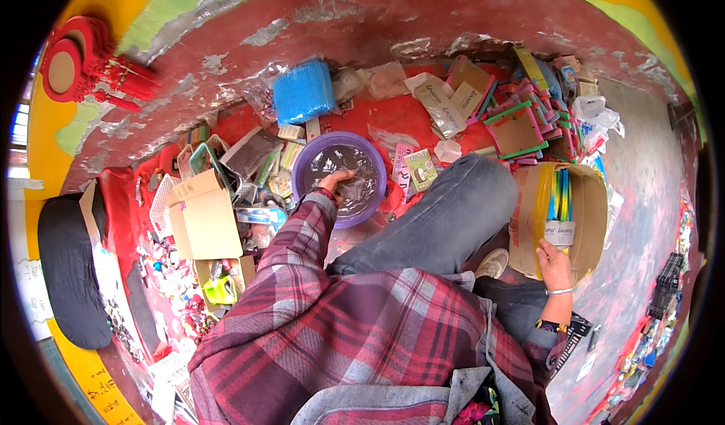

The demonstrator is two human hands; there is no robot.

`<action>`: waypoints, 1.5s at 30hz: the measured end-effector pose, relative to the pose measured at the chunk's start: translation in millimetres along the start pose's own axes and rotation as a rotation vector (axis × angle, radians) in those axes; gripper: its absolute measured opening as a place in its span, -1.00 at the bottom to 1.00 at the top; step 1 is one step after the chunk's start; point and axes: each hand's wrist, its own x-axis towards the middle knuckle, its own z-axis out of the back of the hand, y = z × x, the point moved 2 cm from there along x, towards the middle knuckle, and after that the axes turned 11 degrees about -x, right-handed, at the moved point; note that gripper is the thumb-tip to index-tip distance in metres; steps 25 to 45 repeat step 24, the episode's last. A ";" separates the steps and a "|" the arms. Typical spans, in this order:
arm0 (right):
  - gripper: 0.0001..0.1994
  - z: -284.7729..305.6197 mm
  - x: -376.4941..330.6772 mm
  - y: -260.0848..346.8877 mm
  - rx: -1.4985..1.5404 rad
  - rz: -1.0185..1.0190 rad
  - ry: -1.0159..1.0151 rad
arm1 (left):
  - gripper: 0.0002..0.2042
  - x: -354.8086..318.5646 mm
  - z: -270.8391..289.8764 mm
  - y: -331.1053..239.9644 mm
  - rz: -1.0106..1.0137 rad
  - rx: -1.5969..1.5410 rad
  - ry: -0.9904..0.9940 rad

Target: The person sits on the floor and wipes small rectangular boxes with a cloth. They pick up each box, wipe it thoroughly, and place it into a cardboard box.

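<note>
My left hand (pixel 337 183) reaches down into a purple basin (pixel 300 170). Its fingers curl over something pale and shiny inside, which I cannot make out. The basin's contents look dark and glossy. On the right, my right hand (pixel 555 264) grips the near edge of an open cardboard box (pixel 528 225). In that box stands a bundle of yellow, blue and dark strips (pixel 560 195), with a white printed wrapper (pixel 559 233) at its lower end. A bracelet circles my right wrist.
A blue stack (pixel 303 93) lies behind the basin. Pink- and green-framed boards (pixel 518 129) pile up at the back right. An open carton (pixel 205 225) and white plastic baskets (pixel 163 206) stand left. Red round-headed items (pixel 69 66) hang on the wall. My bent knee (pixel 476 187) separates basin and box.
</note>
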 end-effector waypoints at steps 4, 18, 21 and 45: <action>-0.71 1.8 -7.3 -4.3 0.020 0.000 -0.018 | -0.75 7.0 9.1 7.3 0.029 0.053 -0.037; -0.71 13.0 -12.4 7.3 -0.024 -0.044 -0.004 | -0.80 21.0 23.7 11.1 0.080 -0.040 -0.158; -0.71 8.8 -19.5 -2.5 -0.017 -0.043 -0.027 | -0.79 15.1 9.4 5.3 0.087 0.357 -0.280; -0.70 5.1 -11.5 -3.4 -0.018 -0.034 -0.015 | -0.73 35.0 43.6 13.9 -0.031 0.117 -0.246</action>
